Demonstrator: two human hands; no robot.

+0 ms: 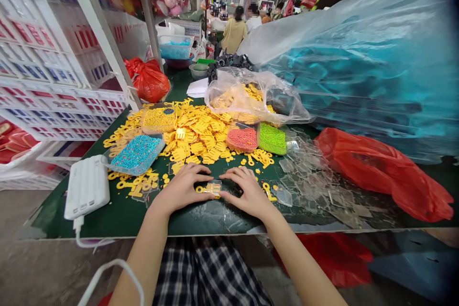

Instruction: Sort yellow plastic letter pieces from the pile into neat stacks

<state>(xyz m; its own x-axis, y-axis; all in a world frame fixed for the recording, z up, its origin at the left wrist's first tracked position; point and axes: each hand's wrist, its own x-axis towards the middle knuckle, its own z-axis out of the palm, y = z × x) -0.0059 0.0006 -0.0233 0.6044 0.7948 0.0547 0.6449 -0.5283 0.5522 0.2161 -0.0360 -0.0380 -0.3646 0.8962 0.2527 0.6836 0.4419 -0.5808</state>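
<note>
Between my two hands, close above the table's front part, is a small yellow plastic piece (211, 188) with a ring at its left end and a clear cover over its body. My left hand (181, 185) pinches it from the left, with the thumb along its near edge. From the right, my right hand (249, 192) holds the clear-covered end between thumb and fingers. Just beyond lies a heap of similar yellow pieces (201, 129). Trays of blue beads (136, 154), yellow beads (158, 119), red beads (243, 138) and green beads (272, 139) stand around the heap.
Clear plastic pieces (315, 184) spread right of my right hand, beside a red plastic bag (380, 167). A white power bank (87, 186) with a cable stands at the left edge. Large wrapped blue material (358, 76) borders the right; white crates (60, 105) stand left.
</note>
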